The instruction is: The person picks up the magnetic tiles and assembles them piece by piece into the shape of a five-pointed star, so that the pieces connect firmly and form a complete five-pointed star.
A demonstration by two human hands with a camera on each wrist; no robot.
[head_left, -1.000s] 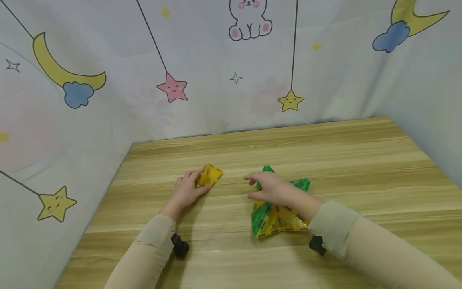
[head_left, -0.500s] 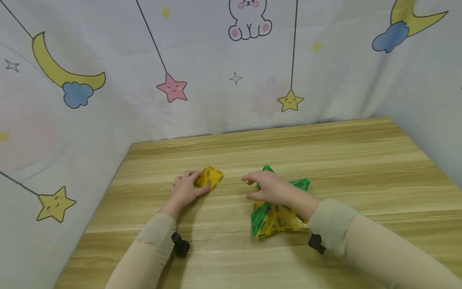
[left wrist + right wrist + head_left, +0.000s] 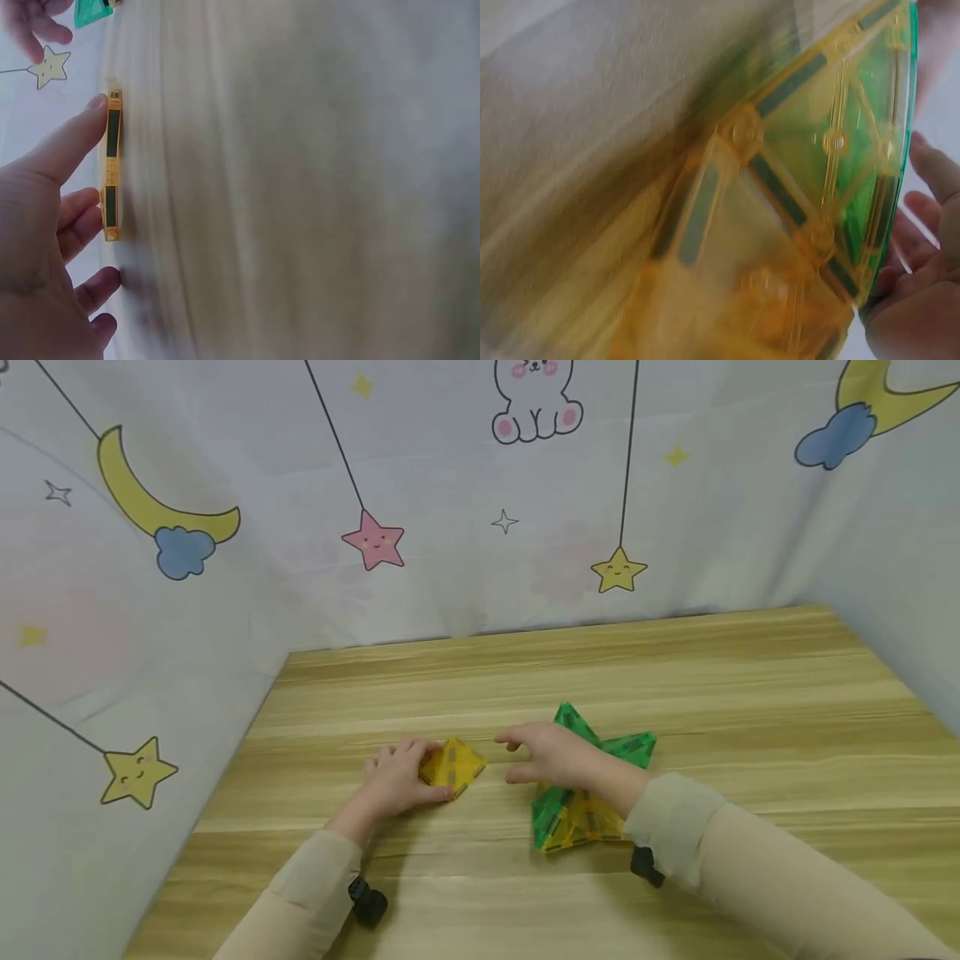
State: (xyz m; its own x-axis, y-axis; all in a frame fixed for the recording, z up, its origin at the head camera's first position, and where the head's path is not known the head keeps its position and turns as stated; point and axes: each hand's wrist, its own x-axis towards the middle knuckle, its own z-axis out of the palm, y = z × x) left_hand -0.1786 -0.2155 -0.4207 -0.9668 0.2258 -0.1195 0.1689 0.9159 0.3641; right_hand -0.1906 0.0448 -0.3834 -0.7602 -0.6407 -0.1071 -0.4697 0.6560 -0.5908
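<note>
My left hand (image 3: 401, 781) pinches a small yellow magnetic-tile pyramid (image 3: 459, 766) on the table, thumb on the near side and fingers on the far side. In the left wrist view the pyramid (image 3: 112, 172) shows its lower edge with dark magnet strips, and the thumb lies against one end. Over a larger star-like build of green and yellow magnetic tiles (image 3: 581, 818) hovers my right hand (image 3: 558, 756), fingers loosely bent with nothing between them. Hand and forearm hide part of that build. Close up in the right wrist view, the build (image 3: 780, 187) fills the middle.
The wood-grain table (image 3: 712, 685) carries both tile builds. A pale cloth backdrop (image 3: 450, 460) with printed moons and stars rises behind and on both sides. A small black camera (image 3: 367, 902) sits at the left wrist, another (image 3: 647, 866) at the right.
My left hand has drawn the yellow pyramid nearer and slightly to the right. My right hand has shifted a little left above the larger build. The head view has turned slightly left.
</note>
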